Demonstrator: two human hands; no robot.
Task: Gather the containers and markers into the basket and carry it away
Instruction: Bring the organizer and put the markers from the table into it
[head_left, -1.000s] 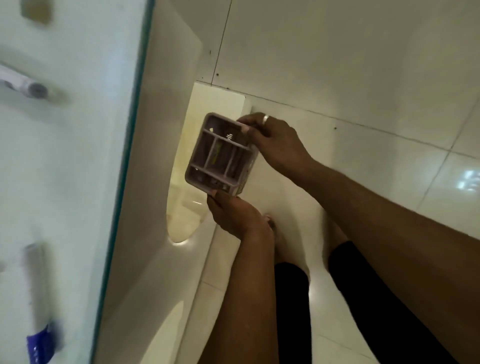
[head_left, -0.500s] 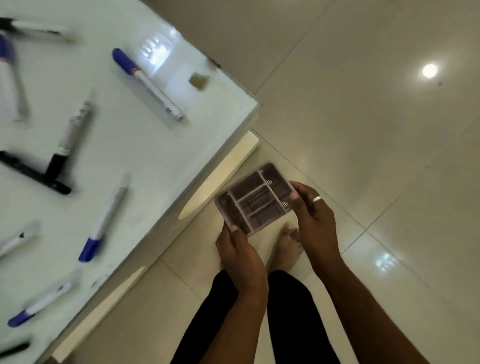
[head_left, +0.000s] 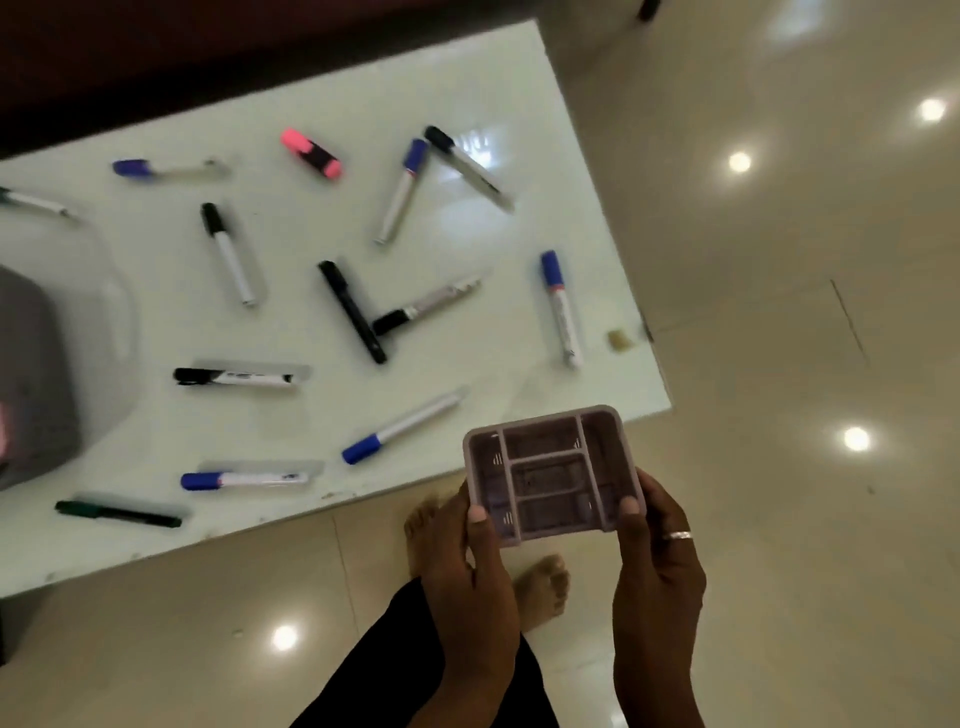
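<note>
A smooth, mauve plastic basket (head_left: 553, 474), rectangular with ribbed compartments, sits pinched between left hand (head_left: 470, 582) and right hand (head_left: 657, 566), thumbs on its near rim.

Matt lilac plastic basket (head_left: 555, 472), glossy white glass-like table (head_left: 311, 249), polished cream floor tiles (head_left: 779, 364)

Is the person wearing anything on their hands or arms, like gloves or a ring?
No gloves. Both hands are bare, and the forearms show no sleeves. The right hand has a thin silver-coloured ring on one finger. The left hand wears nothing that can be seen. No watch or bracelet shows on either wrist.
</note>
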